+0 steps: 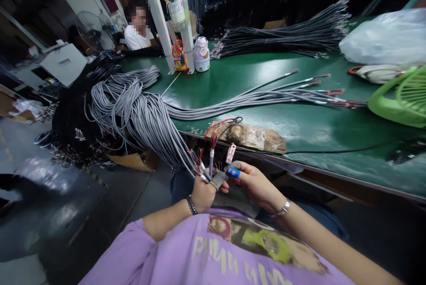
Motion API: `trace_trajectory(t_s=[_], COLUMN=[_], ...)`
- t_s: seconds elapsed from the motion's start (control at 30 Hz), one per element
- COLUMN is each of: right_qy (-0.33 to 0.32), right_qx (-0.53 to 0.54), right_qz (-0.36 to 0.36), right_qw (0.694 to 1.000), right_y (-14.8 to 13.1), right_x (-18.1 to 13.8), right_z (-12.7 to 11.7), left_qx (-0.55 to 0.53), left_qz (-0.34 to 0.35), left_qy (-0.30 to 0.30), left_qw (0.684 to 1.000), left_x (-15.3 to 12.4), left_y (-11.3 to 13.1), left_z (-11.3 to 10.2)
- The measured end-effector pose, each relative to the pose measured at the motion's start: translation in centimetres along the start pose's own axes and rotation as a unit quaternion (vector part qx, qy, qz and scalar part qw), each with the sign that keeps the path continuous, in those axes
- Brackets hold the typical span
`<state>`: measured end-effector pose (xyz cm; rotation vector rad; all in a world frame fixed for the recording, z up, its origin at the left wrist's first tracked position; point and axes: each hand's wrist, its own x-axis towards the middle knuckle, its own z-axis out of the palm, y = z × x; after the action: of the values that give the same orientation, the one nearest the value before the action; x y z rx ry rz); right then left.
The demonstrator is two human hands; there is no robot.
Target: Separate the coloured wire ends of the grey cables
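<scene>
from the head view: the left hand (203, 193) is closed round the ends of several slim, round, grey plastic-jacketed cables (149, 119), just off the near edge of the glossy green worktop (359, 141). the right hand (233, 170) has its fingertips held narrow by the fine multicoloured wires (213, 142); can't tell if it's actually pinching one. i'd guess each cable is light and springy, but the whole hank is heavy and drags. jackets are probably a bit slick, so grab firmly right behind the bare wires, which seem soft and easy to bend. looks-wise: pale grey, looped in a big drooping heap, narrow white bands (203, 167) near the tips.
</scene>
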<state>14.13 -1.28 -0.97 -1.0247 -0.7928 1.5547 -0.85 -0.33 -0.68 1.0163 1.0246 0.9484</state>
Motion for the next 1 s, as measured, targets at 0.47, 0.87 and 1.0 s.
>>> trace_trajectory(t_s=[0.47,0.87,1.0], right_qy=[-0.042,-0.064,0.029], right_qx=[0.086,0.142,-0.006], right_qz=[0.031,0.088,-0.029], right_qw=[0.995,0.984,0.999], right_y=[0.0,-1.8,-1.9], right_x=[0.3,2.2,2.4], right_z=[0.6,-0.7,-0.1], left_qx=[-0.087,-0.135,-0.149], left_qz=[-0.021,-0.003,0.005], left_qy=[-0.057,-0.070,-0.073], left_qw=[0.994,0.988,0.986], left_x=[0.3,0.1,0.5], left_y=[-0.1,1.4,1.5], left_z=[-0.6,-0.6,0.1])
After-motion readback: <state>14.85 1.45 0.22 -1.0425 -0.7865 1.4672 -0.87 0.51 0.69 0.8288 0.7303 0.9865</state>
